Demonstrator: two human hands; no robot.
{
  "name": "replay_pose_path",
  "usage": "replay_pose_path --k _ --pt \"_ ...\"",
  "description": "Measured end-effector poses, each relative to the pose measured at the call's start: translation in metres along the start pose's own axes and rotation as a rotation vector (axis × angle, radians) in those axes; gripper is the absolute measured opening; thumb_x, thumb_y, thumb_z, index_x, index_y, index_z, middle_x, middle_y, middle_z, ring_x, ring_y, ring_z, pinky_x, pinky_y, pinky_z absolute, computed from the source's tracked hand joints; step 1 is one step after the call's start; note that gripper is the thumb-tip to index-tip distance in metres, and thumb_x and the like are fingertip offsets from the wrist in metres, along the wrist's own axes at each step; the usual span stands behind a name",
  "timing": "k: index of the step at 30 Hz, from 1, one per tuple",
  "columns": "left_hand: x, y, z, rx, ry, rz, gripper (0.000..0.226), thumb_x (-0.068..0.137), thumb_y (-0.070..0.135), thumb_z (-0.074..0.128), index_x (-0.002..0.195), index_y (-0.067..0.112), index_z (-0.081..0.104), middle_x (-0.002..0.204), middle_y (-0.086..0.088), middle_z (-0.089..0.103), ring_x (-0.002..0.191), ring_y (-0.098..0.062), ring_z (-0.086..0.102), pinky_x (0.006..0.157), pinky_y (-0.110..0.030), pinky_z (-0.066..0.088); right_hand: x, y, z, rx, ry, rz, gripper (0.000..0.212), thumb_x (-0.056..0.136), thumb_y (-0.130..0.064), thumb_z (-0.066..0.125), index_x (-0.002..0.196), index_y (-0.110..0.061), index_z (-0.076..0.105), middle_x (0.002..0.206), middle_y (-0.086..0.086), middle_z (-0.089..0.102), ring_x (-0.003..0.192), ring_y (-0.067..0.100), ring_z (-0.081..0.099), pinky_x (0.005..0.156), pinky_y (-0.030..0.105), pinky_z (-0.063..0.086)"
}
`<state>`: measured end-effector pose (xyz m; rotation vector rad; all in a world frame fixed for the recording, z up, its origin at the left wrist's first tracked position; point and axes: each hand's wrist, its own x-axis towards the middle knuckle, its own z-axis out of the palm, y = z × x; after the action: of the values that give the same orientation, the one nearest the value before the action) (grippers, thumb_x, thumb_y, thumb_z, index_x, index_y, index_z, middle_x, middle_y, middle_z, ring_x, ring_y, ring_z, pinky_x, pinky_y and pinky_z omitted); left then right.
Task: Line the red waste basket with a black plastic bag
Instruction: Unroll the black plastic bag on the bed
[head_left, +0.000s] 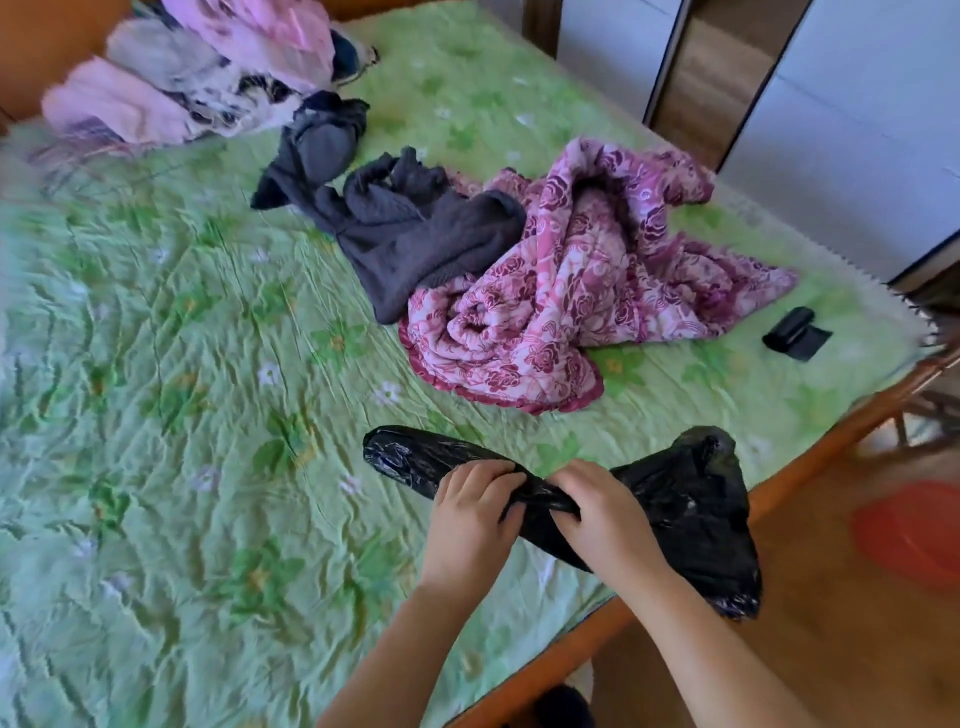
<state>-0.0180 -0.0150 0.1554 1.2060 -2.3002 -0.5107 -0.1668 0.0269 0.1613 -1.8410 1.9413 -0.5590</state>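
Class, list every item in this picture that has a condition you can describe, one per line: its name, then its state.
black plastic bag: crumpled, unopened, held over the bed's edge
left hand: gripping the bag
right hand: gripping the bag
red waste basket: on the floor, unlined, blurred
roll of black bags: lying on the bedspread, partly unrolled
pink floral quilt: bunched up
dark knitted garment: crumpled
green bedspread: wrinkled

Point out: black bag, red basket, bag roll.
black plastic bag (691, 499), head view, on the crumpled part right of the hands.
red waste basket (914, 530), head view, on its blurred red body.
bag roll (795, 332), head view, on the rolled part.
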Motion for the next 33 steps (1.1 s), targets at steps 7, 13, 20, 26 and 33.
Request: replay_pose_path --k 7,13,20,26,33 --pt "0.012 0.040 -0.050 -0.264 -0.005 0.126 0.011 0.076 0.006 0.063 0.085 0.009 0.070 0.081 -0.003 0.068 0.079 -0.012 0.057 0.075 -0.022 0.046 -0.044 -0.043 -0.064 0.036 0.215 0.079 0.008 0.082 -0.005 0.063 0.089 -0.009 0.062 0.082 0.003 0.060 0.078 0.018 0.056 0.066 0.025 0.045" --pt "0.015 0.068 -0.052 -0.494 -0.143 0.067 0.014 0.079 0.002 0.067 0.085 0.015 0.070 0.081 0.019 0.061 0.083 -0.001 0.057 0.074 -0.004 0.039 -0.099 -0.040 -0.095 0.056 0.330 0.239 0.012 0.085 -0.013 0.062 0.097 -0.016 0.063 0.089 -0.009 0.058 0.086 0.006 0.055 0.075 0.009 0.040" --pt "0.017 0.100 -0.034 -0.629 -0.289 0.036 0.035 0.083 0.007 0.064 0.076 0.042 0.061 0.082 0.019 0.065 0.078 0.004 0.060 0.068 -0.014 0.048 -0.163 -0.011 -0.121 -0.004 0.332 0.398 0.019 0.085 -0.024 0.062 0.104 -0.022 0.061 0.094 -0.016 0.053 0.092 0.000 0.048 0.081 0.010 0.033" --pt "0.017 0.145 -0.006 -0.525 -0.461 0.147 0.022 0.081 0.015 0.067 0.091 0.033 0.062 0.092 0.019 0.060 0.087 0.005 0.056 0.072 0.000 0.036 -0.202 0.025 -0.138 0.005 0.372 0.481 0.005 0.086 -0.015 0.062 0.087 -0.020 0.062 0.080 -0.012 0.054 0.081 0.007 0.053 0.071 0.010 0.037" --pt "0.003 0.255 0.055 -0.538 -0.599 0.296 0.023 0.081 0.019 0.068 0.102 0.024 0.063 0.094 0.020 0.058 0.091 0.007 0.053 0.076 -0.003 0.038 -0.250 0.088 -0.176 0.084 0.413 0.490 0.009 0.085 -0.014 0.061 0.084 -0.022 0.060 0.081 -0.010 0.055 0.080 0.006 0.052 0.071 0.011 0.038"
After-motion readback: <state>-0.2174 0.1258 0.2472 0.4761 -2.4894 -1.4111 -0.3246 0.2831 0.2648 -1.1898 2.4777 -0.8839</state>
